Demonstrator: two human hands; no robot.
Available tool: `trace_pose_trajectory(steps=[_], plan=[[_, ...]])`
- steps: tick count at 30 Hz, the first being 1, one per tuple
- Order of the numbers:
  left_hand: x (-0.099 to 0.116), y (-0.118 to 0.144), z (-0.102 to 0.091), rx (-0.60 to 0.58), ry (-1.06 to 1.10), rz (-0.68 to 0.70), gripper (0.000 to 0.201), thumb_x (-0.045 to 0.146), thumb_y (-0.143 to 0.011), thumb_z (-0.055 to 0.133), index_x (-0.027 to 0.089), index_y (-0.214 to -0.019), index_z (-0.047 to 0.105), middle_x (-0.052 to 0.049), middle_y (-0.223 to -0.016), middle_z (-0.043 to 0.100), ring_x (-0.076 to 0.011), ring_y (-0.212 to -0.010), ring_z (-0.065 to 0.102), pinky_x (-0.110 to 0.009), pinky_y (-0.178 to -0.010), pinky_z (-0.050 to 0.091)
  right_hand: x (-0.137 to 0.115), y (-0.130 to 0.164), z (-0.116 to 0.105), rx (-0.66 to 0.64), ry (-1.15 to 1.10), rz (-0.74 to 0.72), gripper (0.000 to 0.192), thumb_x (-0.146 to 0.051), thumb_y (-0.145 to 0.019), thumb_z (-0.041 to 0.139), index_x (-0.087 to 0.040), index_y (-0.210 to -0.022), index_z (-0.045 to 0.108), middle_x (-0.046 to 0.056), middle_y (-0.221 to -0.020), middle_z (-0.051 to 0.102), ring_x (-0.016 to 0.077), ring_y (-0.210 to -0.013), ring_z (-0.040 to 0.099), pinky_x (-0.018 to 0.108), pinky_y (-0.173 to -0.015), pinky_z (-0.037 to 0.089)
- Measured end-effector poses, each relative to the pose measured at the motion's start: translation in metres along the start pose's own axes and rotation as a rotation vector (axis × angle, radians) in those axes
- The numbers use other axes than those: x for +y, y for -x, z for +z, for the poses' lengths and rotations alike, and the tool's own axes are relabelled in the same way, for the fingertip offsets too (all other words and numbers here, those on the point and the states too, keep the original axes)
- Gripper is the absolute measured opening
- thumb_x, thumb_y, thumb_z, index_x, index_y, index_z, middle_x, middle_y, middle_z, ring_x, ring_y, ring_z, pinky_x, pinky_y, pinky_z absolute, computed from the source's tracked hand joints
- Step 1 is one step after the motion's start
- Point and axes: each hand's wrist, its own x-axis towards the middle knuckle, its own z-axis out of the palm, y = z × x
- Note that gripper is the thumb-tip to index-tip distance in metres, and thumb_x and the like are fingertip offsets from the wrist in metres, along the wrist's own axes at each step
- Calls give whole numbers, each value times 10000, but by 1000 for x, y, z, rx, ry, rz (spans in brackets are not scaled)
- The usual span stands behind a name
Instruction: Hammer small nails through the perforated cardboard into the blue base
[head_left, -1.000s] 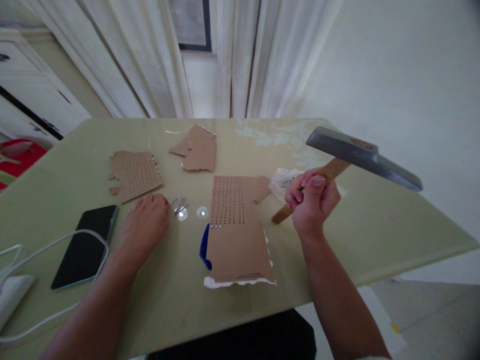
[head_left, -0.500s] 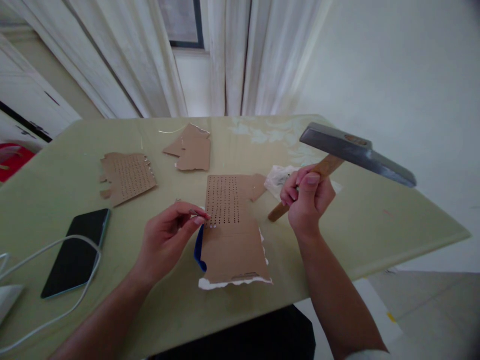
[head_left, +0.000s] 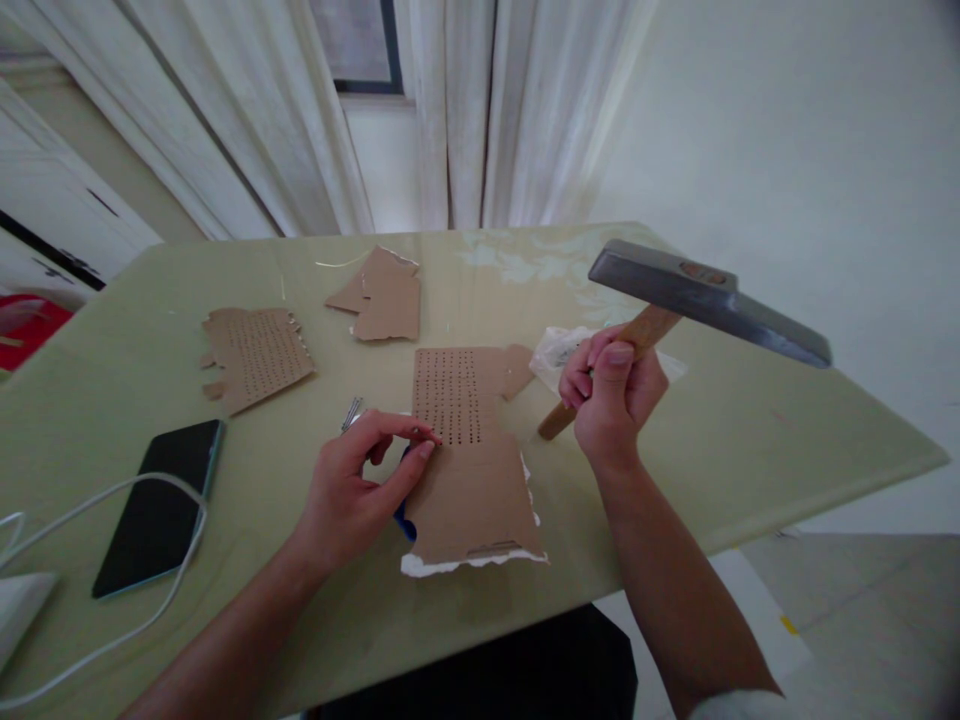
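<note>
My right hand (head_left: 616, 395) is closed round the wooden handle of a hammer (head_left: 705, 295), which is raised above the table with its steel head tilted down to the right. My left hand (head_left: 367, 475) has thumb and forefinger pinched over a piece of cardboard (head_left: 469, 500), by the lower end of its rows of punched holes. A small nail is in that pinch, mostly hidden by the fingertips. Several thin nails (head_left: 351, 413) lie on the table just beyond the left hand. Something blue (head_left: 405, 523) shows under the cardboard's left edge.
Another punched cardboard piece (head_left: 259, 360) and a torn cardboard scrap (head_left: 390, 305) lie farther back on the table (head_left: 750, 450). A clear plastic bag (head_left: 553, 350) is behind the right hand. At left are a phone (head_left: 159, 510) and a white cable (head_left: 176, 590).
My left hand has moved right and slightly down along the cardboard, with the nail turned out of clear sight. The nails on the table have come into view. The hammer remains raised, nearly still.
</note>
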Motion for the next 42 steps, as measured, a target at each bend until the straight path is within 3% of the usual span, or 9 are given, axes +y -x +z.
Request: trace_pose_trajectory(steps=[5, 10, 29, 36, 42], plan=[[0, -1, -2, -38, -10, -18, 131, 299, -1046, 692, 251, -1037, 813, -11, -836, 747, -146, -666, 568, -307, -639, 488, 1, 1, -1, 2, -37, -5, 463, -648, -1018, 721, -261, -844, 536, -106, -574, 376, 75, -402, 273, 208, -353, 250], [0, -3, -3, -62, 15, 7, 115, 291, -1055, 695, 262, -1049, 807, -15, -915, 791, -157, -713, 617, -322, -661, 495, 2, 1, -1, 1, -45, -15, 454, -630, -1018, 732, -255, -842, 546, -104, -582, 388, 72, -408, 280, 205, -356, 261], [-1, -1, -1, -47, 8, 64, 101, 232, -1036, 720, 272, -1076, 803, -5, -920, 775, -143, -708, 584, -312, -646, 469, 3, 2, -3, -17, -3, -11, 452, -641, -1043, 678, -262, -844, 533, -103, -590, 383, 76, -409, 275, 217, -358, 267], [-1, -2, -2, -47, 4, 64, 97, 231, -1035, 718, 267, -1066, 802, -8, -904, 772, -151, -712, 586, -320, -652, 466, 4, 3, -5, -40, -71, -33, 387, -540, -1079, 676, -251, -845, 570, -92, -600, 409, 77, -419, 287, 217, -360, 256], [-1, -3, -2, -36, 4, 60, 89, 246, -1034, 720, 263, -1058, 804, -10, -908, 779, -146, -694, 575, -322, -669, 481, 4, 3, -4, -23, -12, -10, 428, -614, -1056, 673, -261, -847, 549, -92, -595, 400, 87, -424, 290, 228, -375, 274]])
